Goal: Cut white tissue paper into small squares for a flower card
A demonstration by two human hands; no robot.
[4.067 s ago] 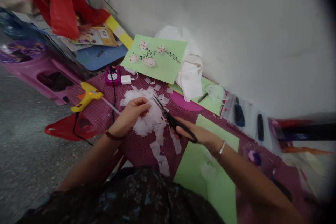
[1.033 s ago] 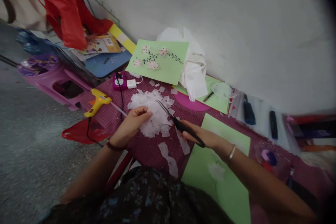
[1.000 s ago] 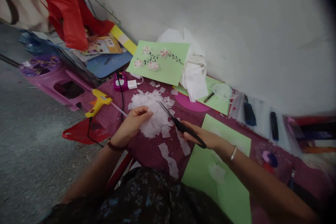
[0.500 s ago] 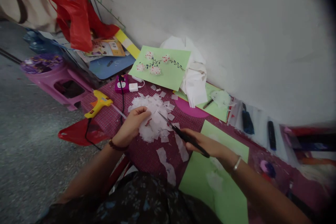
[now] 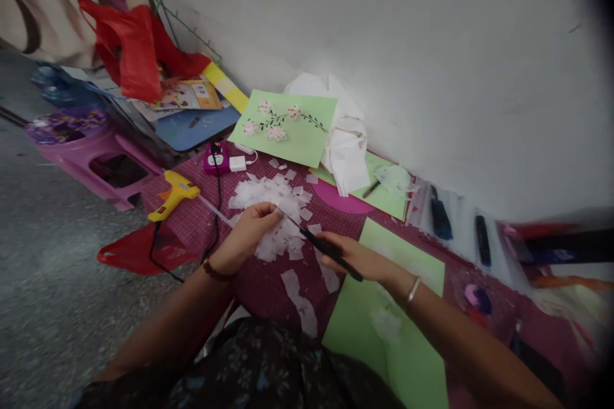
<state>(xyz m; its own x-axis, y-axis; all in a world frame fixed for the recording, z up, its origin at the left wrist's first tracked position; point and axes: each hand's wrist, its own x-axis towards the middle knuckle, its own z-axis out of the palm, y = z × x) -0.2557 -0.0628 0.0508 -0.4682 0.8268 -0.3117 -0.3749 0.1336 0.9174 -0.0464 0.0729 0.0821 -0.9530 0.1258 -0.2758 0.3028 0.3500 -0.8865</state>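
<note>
My right hand (image 5: 369, 261) is wrapped round the handles of black scissors (image 5: 330, 252), whose blades point left and away from me. Their tips reach the fingertips of my left hand (image 5: 250, 230), which is closed in a pinch. Whatever lies between those fingers is too small to make out. Beneath and beyond that hand spreads a pile of small white paper pieces (image 5: 259, 192). Two white paper strips lie nearer me, one a wavy strip (image 5: 301, 303). Under my right forearm is a green sheet (image 5: 348, 326) with pale scraps on it.
A green card with flowers (image 5: 283, 150) leans near white cloth-like material (image 5: 348, 156) by the wall. On the left are a yellow glue gun (image 5: 173, 195), its black cord, and a purple socket block (image 5: 215, 158). A pink stool (image 5: 86, 163) stands beside the table. Plastic-bagged items (image 5: 467, 236) lie right.
The scissor tips and my left fingertips have come together; before, a gap showed between them. The whole view has shifted slightly.
</note>
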